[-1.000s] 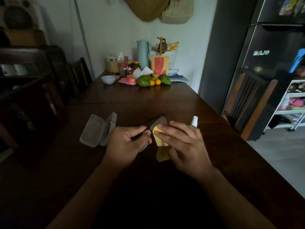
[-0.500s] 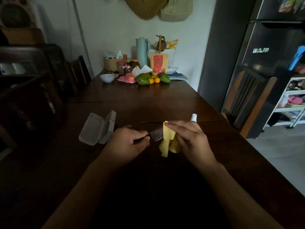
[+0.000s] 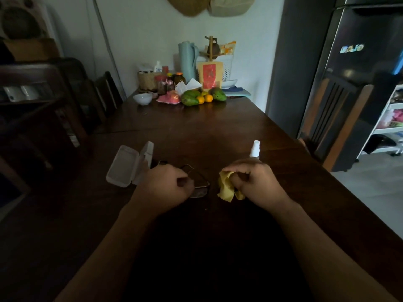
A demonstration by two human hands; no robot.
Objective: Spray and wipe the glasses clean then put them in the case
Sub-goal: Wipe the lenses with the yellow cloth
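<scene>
My left hand [image 3: 165, 188] grips dark-framed glasses [image 3: 199, 187] low over the dark wooden table [image 3: 218, 136]; one lens and part of the frame show to the right of my fingers. My right hand [image 3: 259, 184] is closed on a crumpled yellow cloth [image 3: 227, 188], a short gap right of the glasses and not touching them. A grey glasses case [image 3: 128, 166] lies open just left of my left hand. A small white spray bottle [image 3: 255, 149] stands upright just behind my right hand.
At the table's far end stand a white bowl [image 3: 142, 98], jars, a pale blue jug [image 3: 187, 59], a yellow packet and green and orange fruit [image 3: 202, 98]. Wooden chairs flank both table sides. A dark fridge [image 3: 359, 62] and a white shelf unit stand right.
My hands have drawn apart: the right hand pulled the yellow cloth off the lens and moved right, while the left hand lowered the glasses toward the table near the case.
</scene>
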